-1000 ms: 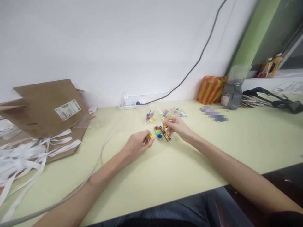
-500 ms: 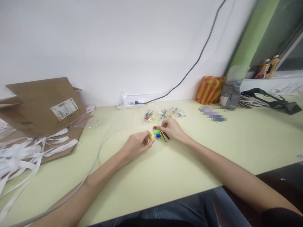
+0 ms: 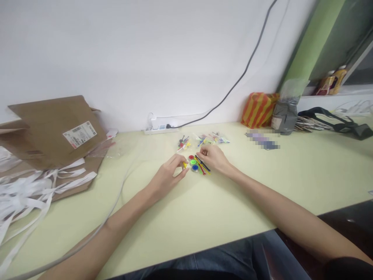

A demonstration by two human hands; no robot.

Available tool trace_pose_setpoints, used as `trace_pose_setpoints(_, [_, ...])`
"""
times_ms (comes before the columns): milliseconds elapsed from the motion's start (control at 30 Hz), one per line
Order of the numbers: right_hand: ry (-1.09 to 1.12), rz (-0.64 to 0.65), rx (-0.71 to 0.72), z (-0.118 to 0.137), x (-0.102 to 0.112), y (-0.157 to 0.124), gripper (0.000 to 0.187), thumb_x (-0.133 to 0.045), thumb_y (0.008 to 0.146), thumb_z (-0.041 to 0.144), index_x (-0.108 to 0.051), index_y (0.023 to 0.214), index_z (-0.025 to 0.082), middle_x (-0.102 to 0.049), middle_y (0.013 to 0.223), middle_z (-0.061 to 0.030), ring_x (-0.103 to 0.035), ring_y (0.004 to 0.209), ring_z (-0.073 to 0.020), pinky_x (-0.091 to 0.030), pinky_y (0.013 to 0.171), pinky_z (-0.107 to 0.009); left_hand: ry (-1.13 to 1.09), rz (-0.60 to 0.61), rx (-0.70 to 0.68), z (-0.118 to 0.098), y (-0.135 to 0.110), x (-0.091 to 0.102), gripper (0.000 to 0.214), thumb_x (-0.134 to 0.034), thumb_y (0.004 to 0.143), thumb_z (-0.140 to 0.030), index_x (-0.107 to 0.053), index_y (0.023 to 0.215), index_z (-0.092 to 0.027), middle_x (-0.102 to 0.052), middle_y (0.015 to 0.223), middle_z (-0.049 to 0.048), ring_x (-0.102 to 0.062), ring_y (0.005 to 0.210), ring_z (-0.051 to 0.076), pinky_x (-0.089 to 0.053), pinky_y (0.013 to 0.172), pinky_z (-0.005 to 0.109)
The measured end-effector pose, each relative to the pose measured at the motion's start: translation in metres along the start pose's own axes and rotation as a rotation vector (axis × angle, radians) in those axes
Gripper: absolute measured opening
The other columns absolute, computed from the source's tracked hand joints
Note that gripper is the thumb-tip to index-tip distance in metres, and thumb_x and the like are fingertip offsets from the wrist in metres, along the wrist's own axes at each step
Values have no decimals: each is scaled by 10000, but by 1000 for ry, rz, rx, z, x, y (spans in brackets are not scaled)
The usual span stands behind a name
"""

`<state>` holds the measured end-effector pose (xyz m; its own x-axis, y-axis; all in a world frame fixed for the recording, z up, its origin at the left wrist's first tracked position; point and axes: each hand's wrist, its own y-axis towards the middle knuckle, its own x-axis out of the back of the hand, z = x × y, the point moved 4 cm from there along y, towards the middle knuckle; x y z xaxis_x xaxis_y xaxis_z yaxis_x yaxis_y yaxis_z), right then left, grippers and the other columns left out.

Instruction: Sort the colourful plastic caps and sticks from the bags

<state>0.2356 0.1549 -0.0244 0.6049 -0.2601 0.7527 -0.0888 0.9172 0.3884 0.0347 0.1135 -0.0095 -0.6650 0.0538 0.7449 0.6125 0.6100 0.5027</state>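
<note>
My left hand (image 3: 170,171) pinches a small yellow plastic piece (image 3: 184,165) between thumb and fingers, just above the table. To its right lie three small round discs, a red disc (image 3: 191,157), a green disc (image 3: 192,162) and a blue disc (image 3: 195,168), close together in a row. Beside them several thin coloured plastic sticks (image 3: 203,166) lie in a loose bundle. My right hand (image 3: 215,157) is over the far end of the sticks, its fingers curled together; what its fingertips hold, if anything, is too small to make out.
Behind my hands lie clear bags of small coloured parts (image 3: 183,143). A power strip (image 3: 161,130) sits against the wall. A cardboard box (image 3: 55,128) and white strips (image 3: 32,190) occupy the left; a grey cable (image 3: 118,198) crosses my left forearm. A striped bag (image 3: 258,111) stands back right.
My right hand has shifted slightly up and right, and the sticks show more fully, more spread out. My left hand has opened its grip a little, still with the yellow piece.
</note>
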Motion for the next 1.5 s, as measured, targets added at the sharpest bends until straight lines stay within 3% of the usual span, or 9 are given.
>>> trace_pose_setpoints(133, [136,44,93,12,3,-4,256,-539,912,312,-585,704,171,-585,643,3,-481,597,-118,-322,581,-238,51,-24,-17,-1,0,1,168,-510,976,-277,-560,1126,-220,-533,1336,99,-545,1249,220,-463,1043,385])
trace_pose_setpoints(300, [526,293,254,48,2,-25,283,-515,958,401,-630,850,166,-605,714,5,-510,618,-108,-397,606,-228,91,41,3,-3,-1,-2,244,-528,962,-281,-527,1201,-230,-526,1279,93,-598,1142,211,-513,975,367])
trace_pose_setpoints(400, [699,349,228,58,2,-33,258,-594,916,424,-621,878,170,-633,793,-13,-561,693,-119,-441,626,-226,100,44,0,-4,0,-1,177,-540,956,-282,-550,1122,-219,-534,1234,86,-607,1094,206,-528,923,346])
trace_pose_setpoints(567, [800,392,97,51,-3,-32,328,-666,855,478,-652,951,165,-675,836,-50,-577,672,-125,-392,481,-197,110,-4,4,-1,0,3,218,-504,982,-313,-565,1170,-222,-507,1288,106,-568,1194,229,-508,987,390])
trace_pose_setpoints(700, [871,375,12,47,-8,-30,381,-710,809,504,-667,942,149,-676,755,-43,-575,609,-115,-387,453,-194,135,-8,-20,1,-1,1,192,-477,996,-330,-622,1015,-206,-483,1326,109,-517,1290,246,-470,1064,432])
trace_pose_setpoints(933, [988,364,-58,55,-3,-33,382,-796,724,473,-664,880,151,-674,724,-15,-562,529,-87,-393,450,-196,192,-93,-25,-9,-2,4,227,-510,984,-358,-624,1135,-233,-438,1401,118,-464,1360,269,-442,1099,460])
trace_pose_setpoints(1267, [1031,290,-101,54,-8,-38,353,-799,724,463,-671,858,161,-669,706,-13,-567,526,-92,-401,451,-197,236,-38,35,-8,-1,2,259,-489,990,-395,-601,1155,-231,-319,1554,115,-305,1471,285,-356,1168,498])
trace_pose_setpoints(1400, [978,243,-75,51,-8,-29,355,-759,746,485,-650,861,168,-666,729,-21,-579,541,-111,-435,467,-220,280,-19,47,-2,-3,-3,392,-536,964,-409,-501,1322,-253,-314,1559,129,-311,1466,294,-365,1154,506])
trace_pose_setpoints(1500, [807,127,30,32,17,-10,274,-706,779,425,-642,852,169,-681,778,-46,-624,643,-156,-482,542,-257,313,-1,84,9,-5,-4,583,-555,950,-375,-329,1477,-267,-326,1553,135,-322,1454,297,-343,1159,508])
